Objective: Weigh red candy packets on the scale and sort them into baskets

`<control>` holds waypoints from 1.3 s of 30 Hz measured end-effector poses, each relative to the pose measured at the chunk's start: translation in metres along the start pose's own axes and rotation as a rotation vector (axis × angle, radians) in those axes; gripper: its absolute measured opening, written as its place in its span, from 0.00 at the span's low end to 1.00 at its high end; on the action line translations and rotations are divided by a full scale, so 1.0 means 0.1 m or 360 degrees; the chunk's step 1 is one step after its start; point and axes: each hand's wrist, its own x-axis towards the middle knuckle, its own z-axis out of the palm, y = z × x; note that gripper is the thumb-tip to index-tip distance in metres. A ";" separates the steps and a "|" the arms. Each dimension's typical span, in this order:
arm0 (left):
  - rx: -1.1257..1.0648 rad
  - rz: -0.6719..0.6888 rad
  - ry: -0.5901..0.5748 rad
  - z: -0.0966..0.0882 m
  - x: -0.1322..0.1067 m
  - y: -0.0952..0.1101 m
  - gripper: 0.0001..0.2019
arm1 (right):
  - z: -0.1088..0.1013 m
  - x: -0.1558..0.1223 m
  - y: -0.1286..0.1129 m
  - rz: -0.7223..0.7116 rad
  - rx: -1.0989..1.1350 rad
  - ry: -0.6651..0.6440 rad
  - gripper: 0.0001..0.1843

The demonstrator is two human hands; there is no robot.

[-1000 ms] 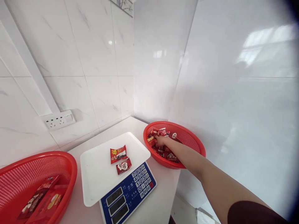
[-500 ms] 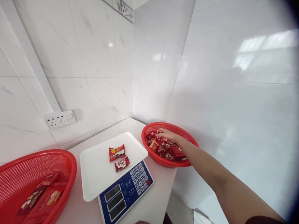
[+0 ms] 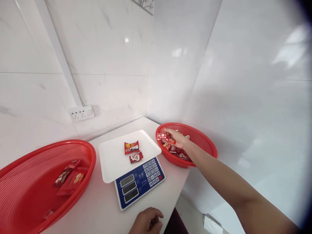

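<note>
My right hand (image 3: 178,138) reaches into the right red basket (image 3: 204,138), its fingers closed on a small red snack packet with white dots (image 3: 162,136). Under it lie several other red wrapped snacks (image 3: 179,152), partly hidden by the hand and forearm. At the bottom, by the table's front edge, my left hand (image 3: 147,221) is loosely curled, thumb and forefinger apart, with nothing seen in it. Nearest to it is a blue and white digital scale (image 3: 141,184). On the scale's white tray (image 3: 112,162) rest a red and yellow packet (image 3: 131,147) and a dark red packet (image 3: 136,157).
A larger red basket (image 3: 91,156) stands at the left with a few packets (image 3: 70,178) inside. Tiled walls meet in a corner behind the white table (image 3: 102,211). A power socket (image 3: 82,113) is on the left wall. The table's right edge drops to the floor.
My right hand has lifted the dotted packet from the pile in the right basket. My left hand has come further into view at the bottom. The camera view has shifted leftward.
</note>
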 end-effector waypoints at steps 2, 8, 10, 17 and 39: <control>-0.0005 0.0035 0.0028 -0.01 -0.03 0.04 0.11 | 0.22 0.00 0.06 0.0014 -0.0063 -0.0145 0.03; 0.0046 0.0071 0.0095 -0.03 -0.12 0.13 0.11 | 0.76 -0.05 0.25 -0.0052 -0.0468 -0.0379 0.09; 0.0093 0.0079 0.0088 -0.04 -0.14 0.16 0.12 | 0.84 -0.04 0.31 -0.0136 -0.0641 -0.0330 0.09; 0.0105 0.0150 0.0036 -0.08 -0.15 0.18 0.12 | 0.75 0.04 0.43 -0.0426 -0.1210 -0.0103 0.07; 0.0147 0.0169 0.0020 -0.09 -0.16 0.19 0.13 | 0.69 0.02 0.40 -0.0684 -0.1457 -0.0125 0.09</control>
